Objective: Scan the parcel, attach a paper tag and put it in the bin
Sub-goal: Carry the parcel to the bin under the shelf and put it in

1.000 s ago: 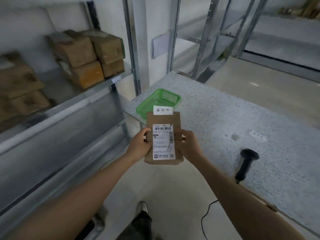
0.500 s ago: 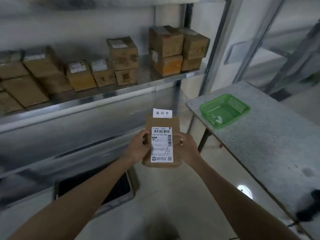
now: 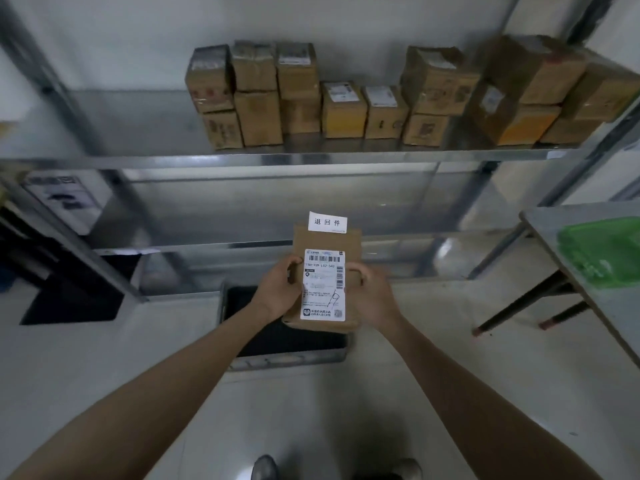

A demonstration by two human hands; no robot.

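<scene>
Above the grey bin (image 3: 284, 362) on the floor, both hands hold a brown parcel (image 3: 325, 282) upright, its printed face turned toward the camera; the left hand (image 3: 277, 292) grips the parcel's left edge, thumb curled over the front just beside the shipping label (image 3: 323, 285), the other fingers hidden behind the cardboard; the right hand (image 3: 372, 296) grips the right edge the same way, thumb hooked over the front, the remaining fingers out of sight behind; the parcel is pinched between the two hands, touching nothing else. A white paper tag (image 3: 327, 222) with three printed characters sits on the parcel's top edge and sticks up a little past it; the white shipping label covers most of the front, with a barcode near its top and a pen stroke lower down. The bin is dark inside and its far part is hidden by the parcel and the left wrist. Behind it stands a metal shelf (image 3: 311, 155) carrying a row of cardboard boxes (image 3: 343, 109), some stacked two high. At the right edge a speckled table (image 3: 543, 226) holds a green basket (image 3: 602, 251), well apart from the parcel. Two shoe tips (image 3: 265, 467) show at the bottom of the frame.
</scene>
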